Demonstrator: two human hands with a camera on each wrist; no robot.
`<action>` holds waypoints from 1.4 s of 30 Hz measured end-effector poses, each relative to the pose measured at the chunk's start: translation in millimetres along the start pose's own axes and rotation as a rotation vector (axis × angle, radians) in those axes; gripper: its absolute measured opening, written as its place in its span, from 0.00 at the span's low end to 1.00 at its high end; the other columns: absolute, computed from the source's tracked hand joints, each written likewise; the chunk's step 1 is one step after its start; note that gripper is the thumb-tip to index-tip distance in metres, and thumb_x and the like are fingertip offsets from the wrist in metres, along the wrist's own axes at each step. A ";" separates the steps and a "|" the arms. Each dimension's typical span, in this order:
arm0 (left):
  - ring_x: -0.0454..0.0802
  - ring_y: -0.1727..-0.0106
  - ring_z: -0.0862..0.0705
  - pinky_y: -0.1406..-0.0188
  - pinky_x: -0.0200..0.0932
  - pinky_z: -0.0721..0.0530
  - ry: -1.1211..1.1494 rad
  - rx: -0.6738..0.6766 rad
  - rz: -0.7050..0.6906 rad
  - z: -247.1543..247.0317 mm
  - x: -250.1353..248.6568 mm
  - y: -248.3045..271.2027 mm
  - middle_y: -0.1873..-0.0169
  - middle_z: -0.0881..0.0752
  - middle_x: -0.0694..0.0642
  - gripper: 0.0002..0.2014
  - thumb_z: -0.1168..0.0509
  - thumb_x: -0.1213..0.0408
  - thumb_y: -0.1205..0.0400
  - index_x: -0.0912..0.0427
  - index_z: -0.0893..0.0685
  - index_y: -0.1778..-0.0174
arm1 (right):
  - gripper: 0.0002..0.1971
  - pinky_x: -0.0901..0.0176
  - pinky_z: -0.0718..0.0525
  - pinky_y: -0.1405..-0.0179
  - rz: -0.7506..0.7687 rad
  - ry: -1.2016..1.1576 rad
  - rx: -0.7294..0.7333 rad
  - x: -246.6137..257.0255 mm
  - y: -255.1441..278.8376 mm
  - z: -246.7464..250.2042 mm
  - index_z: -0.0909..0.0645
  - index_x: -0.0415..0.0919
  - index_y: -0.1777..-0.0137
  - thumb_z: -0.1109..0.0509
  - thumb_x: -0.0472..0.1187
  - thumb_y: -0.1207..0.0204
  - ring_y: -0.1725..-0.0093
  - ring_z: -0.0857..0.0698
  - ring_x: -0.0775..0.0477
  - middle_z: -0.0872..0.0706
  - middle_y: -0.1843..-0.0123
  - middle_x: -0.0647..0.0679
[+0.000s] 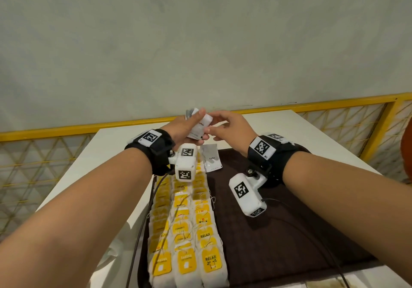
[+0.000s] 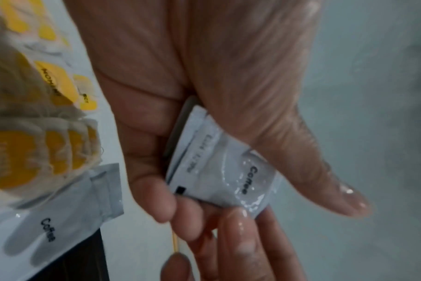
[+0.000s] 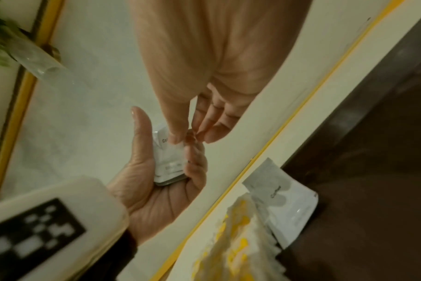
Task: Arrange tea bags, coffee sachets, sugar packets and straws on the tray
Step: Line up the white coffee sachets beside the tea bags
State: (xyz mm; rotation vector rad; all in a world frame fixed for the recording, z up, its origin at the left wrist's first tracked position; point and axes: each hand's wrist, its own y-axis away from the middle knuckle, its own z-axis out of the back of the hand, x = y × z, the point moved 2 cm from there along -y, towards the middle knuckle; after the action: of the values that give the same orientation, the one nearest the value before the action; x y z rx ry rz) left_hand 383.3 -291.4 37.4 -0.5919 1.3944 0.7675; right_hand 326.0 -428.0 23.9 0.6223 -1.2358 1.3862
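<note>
My left hand [image 1: 193, 131] is raised above the far edge of the dark brown tray [image 1: 289, 232], gripping a small stack of white coffee sachets [image 1: 199, 125] between thumb and curled fingers. The stack's top label reads "Coffee" in the left wrist view [image 2: 226, 171]. My right hand [image 1: 211, 129] meets it from the right, and its thumb [image 3: 177, 133] and fingertips pinch the top sachet's end. One coffee sachet [image 1: 211, 158] lies flat on the tray's far left part. Several rows of yellow-tagged tea bags [image 1: 189, 232] fill the tray's left side.
The tray sits on a white table [image 1: 107, 158] against a grey wall, with a yellow-framed railing [image 1: 334, 102] behind. Dark cables [image 1: 142, 220] run across the tray's left edge. A glass vase with green leaves [image 3: 24, 49] stands off to one side. Bare brown tray surface [image 3: 373, 171] shows right of the tea bags.
</note>
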 end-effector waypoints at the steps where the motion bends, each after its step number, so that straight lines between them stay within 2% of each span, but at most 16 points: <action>1: 0.44 0.73 0.16 0.70 0.35 0.15 -0.009 0.002 0.000 -0.1 -1.6 3.2 0.72 0.15 0.53 0.26 0.49 0.40 0.17 0.59 0.19 0.50 | 0.15 0.60 0.11 0.59 0.007 -0.012 -0.011 3.3 1.2 -1.4 0.17 0.42 0.41 0.23 0.36 0.27 0.60 0.15 0.51 0.14 0.52 0.50; 5: 0.44 0.76 0.17 0.74 0.35 0.17 0.054 0.009 0.025 -6.2 -9.4 15.1 0.73 0.17 0.55 0.36 0.62 0.33 0.19 0.59 0.18 0.51 | 0.11 0.62 0.15 0.64 -0.018 -0.066 -0.066 9.8 4.3 -5.1 0.18 0.45 0.49 0.22 0.38 0.29 0.64 0.15 0.56 0.15 0.58 0.54; 8: 0.44 0.77 0.18 0.75 0.34 0.18 0.073 0.015 0.044 -11.5 -16.3 22.2 0.76 0.17 0.54 0.41 0.68 0.32 0.20 0.59 0.17 0.56 | 0.16 0.63 0.17 0.66 -0.079 -0.114 -0.079 13.1 3.9 -6.8 0.21 0.42 0.43 0.22 0.36 0.28 0.66 0.16 0.57 0.17 0.60 0.53; 10: 0.45 0.77 0.17 0.75 0.35 0.17 0.090 0.018 0.061 -11.6 -18.1 23.5 0.76 0.16 0.55 0.43 0.69 0.31 0.21 0.59 0.16 0.56 | 0.14 0.64 0.17 0.67 -0.072 -0.085 -0.073 16.1 3.3 -6.5 0.19 0.41 0.44 0.23 0.34 0.28 0.66 0.16 0.57 0.18 0.60 0.53; 13: 0.47 0.74 0.14 0.73 0.38 0.15 0.080 -0.046 0.072 -9.4 -17.4 21.3 0.74 0.13 0.57 0.42 0.66 0.31 0.20 0.60 0.16 0.52 | 0.11 0.63 0.16 0.68 -0.040 -0.059 -0.102 19.9 2.2 -5.9 0.19 0.42 0.51 0.23 0.32 0.29 0.64 0.16 0.52 0.17 0.57 0.50; 17: 0.48 0.73 0.11 0.73 0.39 0.12 0.039 -0.120 0.077 -10.7 -16.7 18.3 0.73 0.11 0.58 0.38 0.60 0.31 0.20 0.59 0.15 0.53 | 0.09 0.51 0.17 0.54 -0.131 -0.046 -0.032 17.4 0.4 -9.3 0.17 0.39 0.50 0.23 0.35 0.28 0.57 0.16 0.46 0.16 0.59 0.46; 21: 0.57 0.63 0.09 0.66 0.47 0.09 0.068 -0.177 0.101 -5.9 -10.3 13.1 0.60 0.10 0.65 0.34 0.50 0.34 0.19 0.63 0.16 0.46 | 0.06 0.49 0.15 0.47 -0.223 -0.061 0.006 19.3 1.5 -3.8 0.20 0.38 0.50 0.27 0.37 0.24 0.49 0.15 0.44 0.15 0.50 0.40; 24: 0.55 0.63 0.11 0.60 0.48 0.09 0.035 -0.314 0.095 3.1 -4.4 7.8 0.60 0.12 0.64 0.22 0.34 0.47 0.20 0.66 0.17 0.49 | 0.04 0.50 0.12 0.53 -0.308 -0.209 0.009 17.1 4.8 6.1 0.24 0.42 0.51 0.32 0.34 0.20 0.48 0.12 0.43 0.15 0.45 0.39; 26: 0.52 0.64 0.13 0.56 0.46 0.11 -0.095 -0.348 0.077 8.1 -0.7 3.4 0.63 0.14 0.62 0.11 0.27 0.61 0.22 0.66 0.19 0.54 | 0.06 0.49 0.10 0.59 -0.378 -0.256 0.069 11.6 10.1 11.8 0.25 0.40 0.46 0.35 0.30 0.19 0.54 0.13 0.42 0.17 0.47 0.39; 27: 0.51 0.62 0.13 0.53 0.46 0.11 -0.194 -0.333 0.077 10.2 1.5 -0.3 0.63 0.13 0.61 0.10 0.26 0.65 0.24 0.65 0.20 0.56 | 0.09 0.50 0.10 0.61 -0.409 -0.239 0.107 7.1 12.9 13.3 0.24 0.39 0.43 0.36 0.27 0.19 0.56 0.14 0.42 0.18 0.48 0.39; 29: 0.52 0.59 0.12 0.50 0.47 0.12 -0.437 -0.256 0.100 7.9 4.7 -5.8 0.62 0.12 0.59 0.13 0.24 0.64 0.27 0.64 0.21 0.57 | 0.14 0.47 0.10 0.59 -0.468 -0.140 0.156 -3.6 18.8 13.6 0.23 0.40 0.42 0.36 0.23 0.22 0.55 0.15 0.41 0.19 0.49 0.39; 33: 0.54 0.55 0.20 0.55 0.46 0.20 -0.918 -0.150 0.098 -6.6 9.5 -13.4 0.59 0.19 0.55 0.16 0.23 0.58 0.28 0.62 0.20 0.53 | 0.17 0.34 0.13 0.51 -0.570 -0.024 0.142 -21.9 24.2 6.9 0.24 0.39 0.46 0.33 0.18 0.27 0.41 0.17 0.28 0.21 0.39 0.32; 35: 0.52 0.59 0.22 0.64 0.40 0.25 -0.997 -0.112 0.081 -10.6 12.9 -15.0 0.65 0.21 0.52 0.11 0.25 0.60 0.26 0.60 0.21 0.60 | 0.19 0.35 0.13 0.50 -0.581 0.031 0.136 -26.5 25.7 4.3 0.24 0.36 0.40 0.32 0.19 0.27 0.43 0.17 0.29 0.22 0.41 0.33; 37: 0.51 0.63 0.24 0.72 0.36 0.30 -1.024 -0.086 0.079 -11.4 15.9 -15.2 0.69 0.23 0.51 0.12 0.27 0.62 0.24 0.58 0.24 0.67 | 0.24 0.38 0.12 0.50 -0.577 0.084 0.133 -31.4 26.3 2.6 0.25 0.33 0.32 0.30 0.20 0.27 0.50 0.15 0.34 0.20 0.49 0.37; 39: 0.51 0.62 0.25 0.70 0.37 0.30 -1.049 -0.088 0.060 -10.8 17.2 -15.2 0.66 0.22 0.53 0.10 0.29 0.62 0.23 0.60 0.23 0.63 | 0.25 0.39 0.12 0.48 -0.570 0.098 0.127 -33.1 27.9 0.8 0.25 0.33 0.30 0.30 0.21 0.26 0.52 0.16 0.36 0.22 0.55 0.43; 42: 0.52 0.57 0.24 0.59 0.42 0.27 -1.097 -0.119 0.047 -8.3 19.4 -15.9 0.60 0.21 0.55 0.10 0.28 0.60 0.23 0.60 0.23 0.57 | 0.24 0.44 0.12 0.48 -0.562 0.138 0.138 -31.8 28.4 -3.3 0.24 0.34 0.31 0.28 0.24 0.26 0.54 0.17 0.41 0.22 0.56 0.46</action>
State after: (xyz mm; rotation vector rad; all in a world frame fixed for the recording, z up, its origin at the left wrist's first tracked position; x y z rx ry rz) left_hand 390.5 -305.4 16.2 -0.1458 0.3510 0.9964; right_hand 308.0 -432.2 -14.7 0.8760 -0.7757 1.0212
